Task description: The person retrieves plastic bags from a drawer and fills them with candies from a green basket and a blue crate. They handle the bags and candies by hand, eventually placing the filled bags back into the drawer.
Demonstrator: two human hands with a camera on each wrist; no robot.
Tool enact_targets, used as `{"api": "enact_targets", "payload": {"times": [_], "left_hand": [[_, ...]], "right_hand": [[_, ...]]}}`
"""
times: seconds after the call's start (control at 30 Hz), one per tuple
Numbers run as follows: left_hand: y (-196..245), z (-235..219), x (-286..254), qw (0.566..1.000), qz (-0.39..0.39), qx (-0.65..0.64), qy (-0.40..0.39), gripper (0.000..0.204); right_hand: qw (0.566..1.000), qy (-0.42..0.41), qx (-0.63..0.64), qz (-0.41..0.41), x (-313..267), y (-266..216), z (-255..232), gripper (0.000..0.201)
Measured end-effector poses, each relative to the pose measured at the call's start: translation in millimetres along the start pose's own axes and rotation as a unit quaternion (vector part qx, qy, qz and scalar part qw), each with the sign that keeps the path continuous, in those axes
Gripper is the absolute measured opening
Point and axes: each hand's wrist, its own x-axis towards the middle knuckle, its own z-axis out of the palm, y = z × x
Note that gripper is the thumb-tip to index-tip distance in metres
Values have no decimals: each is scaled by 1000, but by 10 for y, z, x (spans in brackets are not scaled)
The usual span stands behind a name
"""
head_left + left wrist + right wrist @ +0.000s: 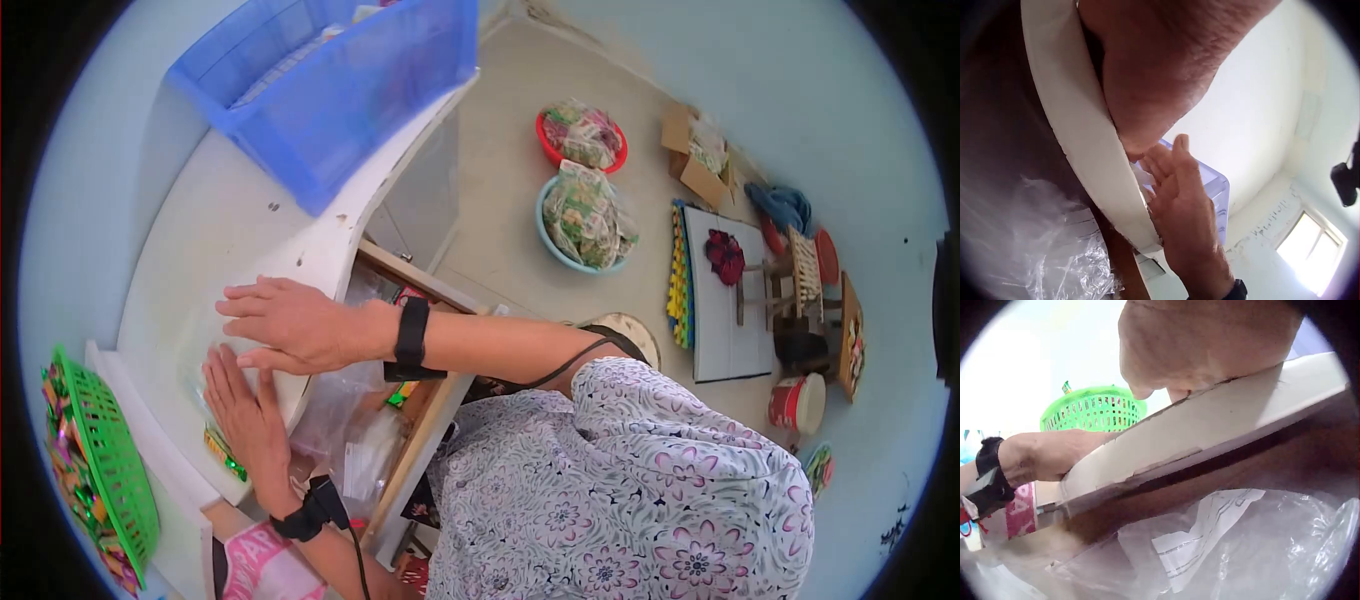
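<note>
Both hands are over the white tabletop point(200, 240) near its curved edge. My left hand point(245, 420) lies with fingers extended toward the far side, a faint clear plastic film point(192, 385) beside its fingertips. Just above it in the head view, my right hand point(300, 325) stretches across with fingers straight and slightly spread, its thumb close to the left fingers. A small green and yellow packet point(225, 455) lies by the left wrist. Beneath the edge, an open drawer point(415, 435) holds clear plastic bags point(1285, 537) and a printed white paper point(1191, 544).
A blue plastic crate point(350, 110) stands at the tabletop's far end. A green basket point(110, 460) of shiny wrapped packets sits at the left. On the floor are a red basin point(622, 160) and a light blue basin point(545, 235) with filled bags, and a cardboard box point(690, 165).
</note>
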Motion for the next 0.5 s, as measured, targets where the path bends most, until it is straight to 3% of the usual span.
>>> {"api": "enact_targets", "payload": {"times": [0.07,0.2,0.43,0.5], "left_hand": [[-6,-25,-4,1000,-2,-22,-6,67],[178,-248,55,997,16,-27,66,64],[1053,-810,485,970,117,-99,191,64],[1294,-885,692,957,150,-128,215,65]], "right_hand": [[999,15,48,20,-73,-107,-112,45],[996,28,88,17,-143,-243,-493,34],[993,114,24,-6,-249,-194,-1262,23],[995,104,10,-3,-258,-172,-1539,23]]}}
